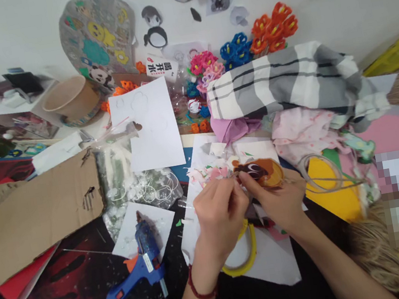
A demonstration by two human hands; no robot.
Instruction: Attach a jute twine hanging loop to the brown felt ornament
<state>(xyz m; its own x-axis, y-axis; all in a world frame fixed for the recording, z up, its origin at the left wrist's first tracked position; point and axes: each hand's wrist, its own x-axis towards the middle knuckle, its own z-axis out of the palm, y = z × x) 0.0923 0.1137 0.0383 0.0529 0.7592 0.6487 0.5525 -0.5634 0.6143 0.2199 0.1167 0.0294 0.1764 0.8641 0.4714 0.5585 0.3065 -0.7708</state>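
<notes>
My right hand (282,203) grips an orange-and-brown cutout figure (270,171), its thumb pressed on the dark brown part. My left hand (220,211) is closed in a pinch at the figure's left edge; what lies between its fingertips is too small to make out. Just beyond both hands lie pink and white paper scraps (209,173). Under my wrists there is a yellow ring-shaped piece (253,247) on white paper (273,259). A blue hot glue gun (148,252) rests on a small white sheet to the left of my left hand.
Cardboard (42,216) and a plastic bag with white cords (140,187) lie on the left. Coiled twine (320,174), yellow sheets (330,199) and a twine bundle (381,252) are on the right. Plaid cloth (276,80) and pipe-cleaner flowers (273,30) stand behind.
</notes>
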